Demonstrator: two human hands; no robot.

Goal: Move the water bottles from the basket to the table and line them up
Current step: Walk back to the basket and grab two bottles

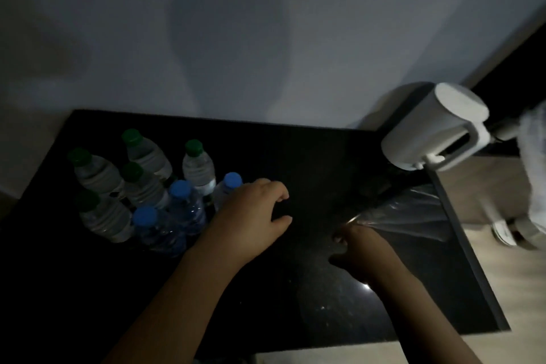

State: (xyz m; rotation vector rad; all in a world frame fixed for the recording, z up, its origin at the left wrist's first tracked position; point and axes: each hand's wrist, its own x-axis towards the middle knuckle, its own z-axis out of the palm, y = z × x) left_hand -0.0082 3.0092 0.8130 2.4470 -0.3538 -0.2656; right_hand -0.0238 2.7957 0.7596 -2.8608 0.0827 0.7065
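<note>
— Bottles (144, 189): where do they stand?
— Eight, upright and bunched at nine o'clock on the dark table (295, 304). Five have green caps, three blue.
— And the person's hands?
— The left hand (254, 216) hovers just beside the nearest blue cap, fingers loosely curled round nothing. The right hand (362, 251), at four o'clock, lies by a clear wrap (410, 213); its grip cannot be told in the dark.
— Anything else?
— A white kettle (434, 130) at two o'clock.

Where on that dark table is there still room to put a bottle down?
Bare tabletop lies between the bottles and the white kettle, back to the wall. The left end is crowded with bottles; clear plastic lies at the right edge.
</note>
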